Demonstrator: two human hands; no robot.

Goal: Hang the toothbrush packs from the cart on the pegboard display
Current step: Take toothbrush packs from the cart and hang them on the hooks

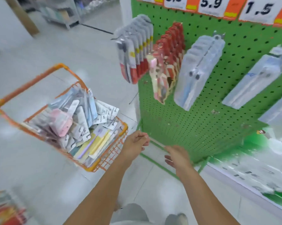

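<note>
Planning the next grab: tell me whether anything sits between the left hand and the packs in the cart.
Only the cart's orange wire wall. The left hand is just outside its near corner, beside the toothbrush packs, which lie piled and uncovered, open from above. The hand seems to grip something thin, too blurred to identify.

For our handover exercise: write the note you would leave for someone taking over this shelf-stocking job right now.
Left hand grips one end of a thin pale strip; right hand touches its other end; the frame is too blurred to tell its grip.
The orange cart, left of the hands, is full of toothbrush packs.
The green pegboard carries several hooks of hung packs up high.
Neither hand holds a pack.
Left: hang the cart's packs.
</note>
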